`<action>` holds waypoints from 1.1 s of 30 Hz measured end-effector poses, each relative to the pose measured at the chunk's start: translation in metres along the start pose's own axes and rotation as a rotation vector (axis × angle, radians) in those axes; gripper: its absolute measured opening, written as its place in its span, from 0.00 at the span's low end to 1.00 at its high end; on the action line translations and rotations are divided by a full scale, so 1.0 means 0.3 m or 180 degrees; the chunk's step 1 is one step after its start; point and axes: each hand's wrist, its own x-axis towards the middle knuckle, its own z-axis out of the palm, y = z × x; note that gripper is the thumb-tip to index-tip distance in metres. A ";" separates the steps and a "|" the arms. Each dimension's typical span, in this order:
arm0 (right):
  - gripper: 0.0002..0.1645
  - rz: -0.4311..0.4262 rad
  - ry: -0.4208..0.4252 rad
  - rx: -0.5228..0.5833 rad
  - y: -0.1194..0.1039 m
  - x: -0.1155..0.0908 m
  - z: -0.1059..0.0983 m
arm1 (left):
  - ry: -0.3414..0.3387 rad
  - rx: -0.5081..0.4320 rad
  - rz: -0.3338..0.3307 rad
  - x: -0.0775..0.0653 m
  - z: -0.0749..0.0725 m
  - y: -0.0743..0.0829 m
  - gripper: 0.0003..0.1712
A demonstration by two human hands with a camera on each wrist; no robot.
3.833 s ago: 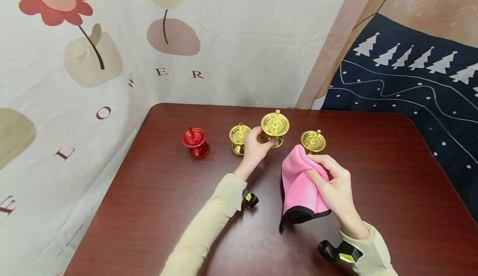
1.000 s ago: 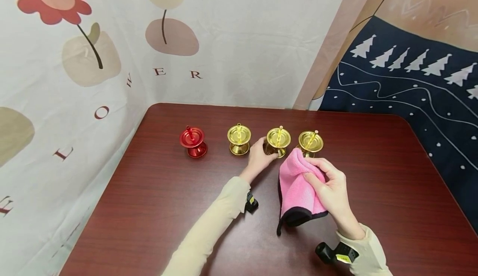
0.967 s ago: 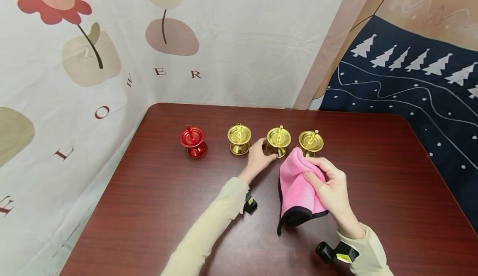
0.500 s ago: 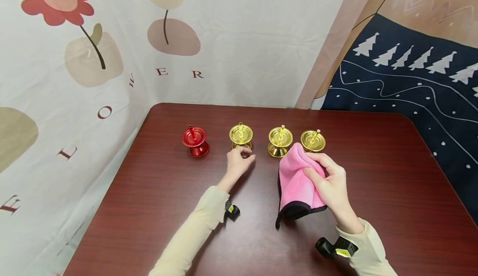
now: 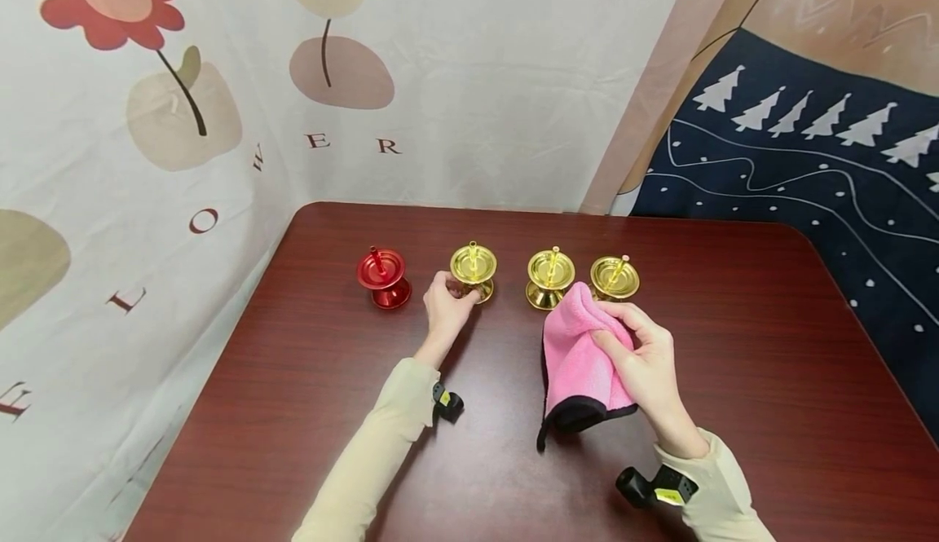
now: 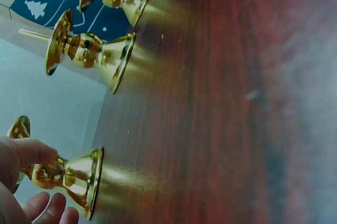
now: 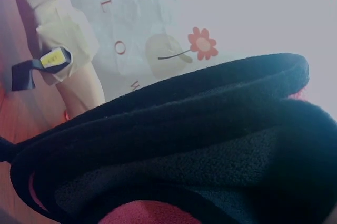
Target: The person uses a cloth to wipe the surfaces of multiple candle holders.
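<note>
Four-fingered reach of my left hand [image 5: 444, 310] curls round the stem of a gold candle holder [image 5: 473, 266]. In the left wrist view the thumb lies on one side of that holder's stem [image 6: 47, 175] and the fingers on the other. My right hand [image 5: 653, 363] pinches a pink cloth [image 5: 583, 354] with a black edge. In the right wrist view the black-edged cloth [image 7: 158, 129] covers the work. A second gold candle holder [image 5: 551, 270] stands upright near the cloth. Behind the cloth's top is a third [image 5: 614, 277], its base hidden.
A red candle holder [image 5: 381, 271] stands at the row's left end, close to my left hand. All stand on a dark red-brown table [image 5: 308, 403], towards its far edge. A printed curtain [image 5: 469, 77] hangs behind.
My left hand has set down the middle gold candle holder, released it and moved left to the gold one beside the red. The right hand and cloth have shifted slightly left.
</note>
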 end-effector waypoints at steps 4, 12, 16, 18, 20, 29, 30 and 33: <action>0.16 0.0020 -0.0001 -0.0008 0.003 0.000 -0.001 | -0.0071 0.0149 -0.0043 0.024 0.018 -0.007 0.24; 0.15 0.0110 0.0017 0.0054 0.011 -0.002 -0.002 | -0.0191 0.0500 -0.0028 0.045 0.035 -0.018 0.25; 0.16 0.0185 0.0045 0.0065 0.014 0.001 -0.001 | -0.0185 0.0511 0.0002 0.048 0.037 -0.021 0.24; 0.16 0.0195 0.0046 0.0075 0.015 0.003 0.000 | -0.0186 0.0496 0.0032 0.048 0.034 -0.024 0.24; 0.16 0.0197 0.0034 0.0092 0.014 0.005 0.003 | -0.0191 0.0480 0.0089 0.046 0.026 -0.028 0.24; 0.16 0.0367 0.0114 0.0174 0.006 0.015 0.011 | -0.0337 0.0102 0.0532 0.031 -0.037 -0.006 0.17; 0.16 0.0408 0.0157 0.0207 0.006 0.018 0.012 | -0.0379 0.0062 0.0593 0.029 -0.044 0.001 0.18; 0.17 0.0528 0.0269 0.0286 0.006 0.028 0.019 | -0.0473 -0.0023 0.0817 0.020 -0.063 0.023 0.18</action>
